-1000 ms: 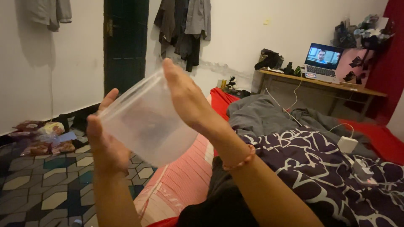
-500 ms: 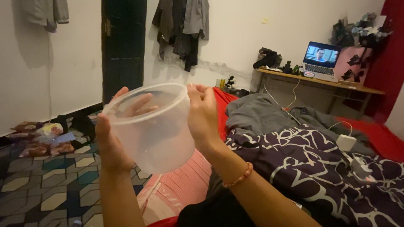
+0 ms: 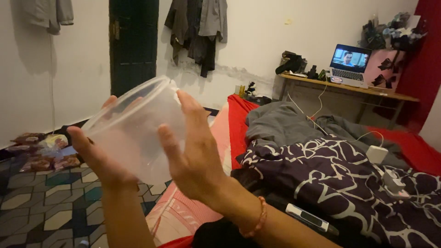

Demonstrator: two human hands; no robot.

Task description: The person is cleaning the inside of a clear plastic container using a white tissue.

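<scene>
A patterned dark blanket (image 3: pixel 349 179) and a grey blanket (image 3: pixel 285 124) are spread on the bed at the right, with a patterned tile floor (image 3: pixel 41 202) at the left. A clear, empty plastic tub (image 3: pixel 133 131) is held tilted in the air above the bed's edge. It is cupped between the left hand (image 3: pixel 98 158) and the right hand (image 3: pixel 193 156), fingers spread loosely against its sides. Open air lies ahead of it.

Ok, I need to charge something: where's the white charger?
In the head view, the charger lies on the right, on the patterned blanket, below the desk.
</scene>
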